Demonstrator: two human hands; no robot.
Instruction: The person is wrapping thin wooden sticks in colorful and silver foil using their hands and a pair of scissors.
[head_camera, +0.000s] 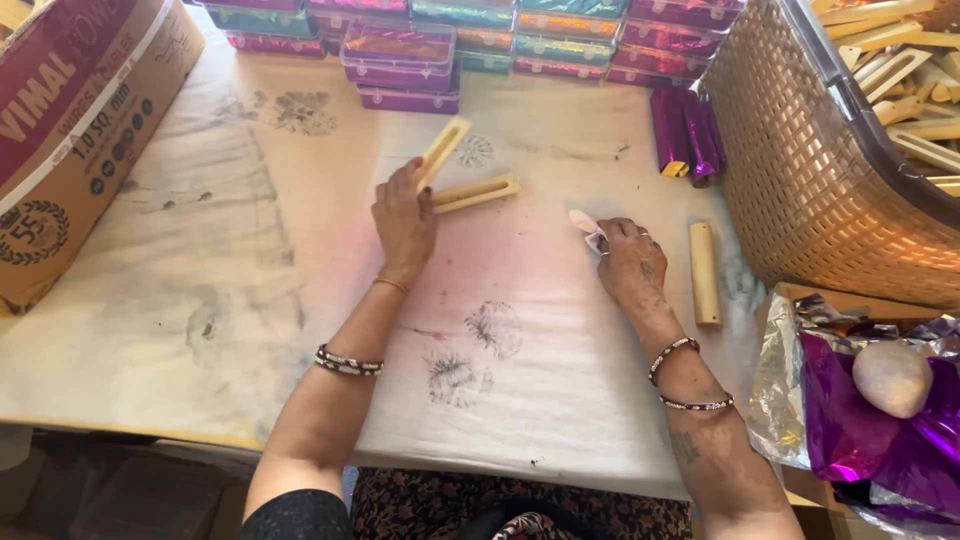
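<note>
Left hand (403, 222) grip closed on two slotted wooden pieces (462, 172), raised over the table (230, 300). Right hand (628, 262) pinches a small pale cloth (585, 226) on the table, near a wooden block (704, 273).

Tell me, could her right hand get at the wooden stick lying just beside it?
Probably yes. The right hand rests on the cloth with a small wrapper, and the wooden stick lies close beside it, nothing between.
</note>
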